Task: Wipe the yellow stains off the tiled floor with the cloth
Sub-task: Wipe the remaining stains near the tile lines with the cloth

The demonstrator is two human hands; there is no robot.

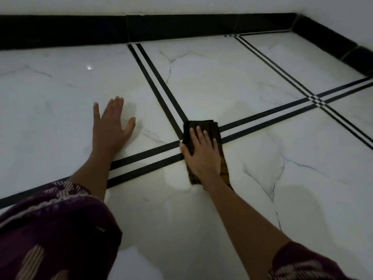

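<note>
A dark folded cloth (203, 127) lies flat on the white marble-look tiled floor (252, 77), over the crossing of two black double stripes. My right hand (201, 152) presses down on the cloth with fingers spread over it. My left hand (112, 126) rests flat on the tile to the left, palm down, fingers apart, holding nothing. A faint yellowish smear (177, 178) shows on the tile just near of the cloth, with a paler haze beyond it. Part of the cloth is hidden under my right hand.
A black skirting band (181, 27) runs along the white wall at the back and turns at the right corner (323, 37). Black double stripes (282, 110) cross the floor. My patterned maroon garment (50, 229) fills the lower left.
</note>
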